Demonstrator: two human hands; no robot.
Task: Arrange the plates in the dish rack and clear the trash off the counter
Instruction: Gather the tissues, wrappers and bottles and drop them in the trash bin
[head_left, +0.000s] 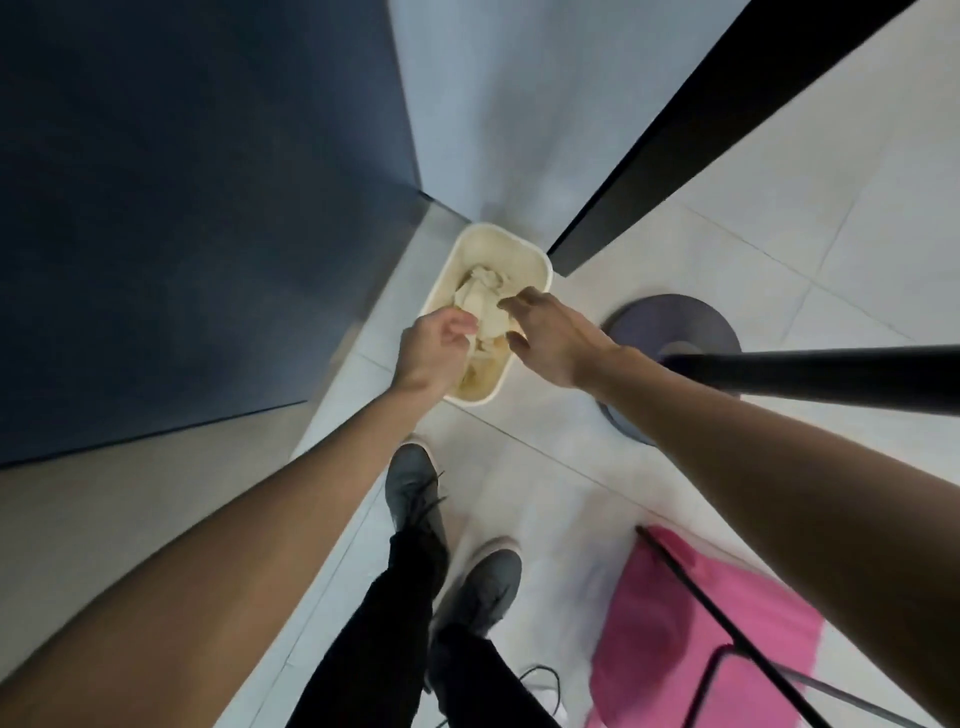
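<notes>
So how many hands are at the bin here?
2. The left hand grips the crumpled paper over the bin; the right hand touches it from the right.

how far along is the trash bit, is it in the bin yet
Done: the crumpled paper is over the cream bin on the floor. In hand: left hand and right hand both grip it above the opening. Left: letting go. The plates, rack and counter are out of view.
</notes>
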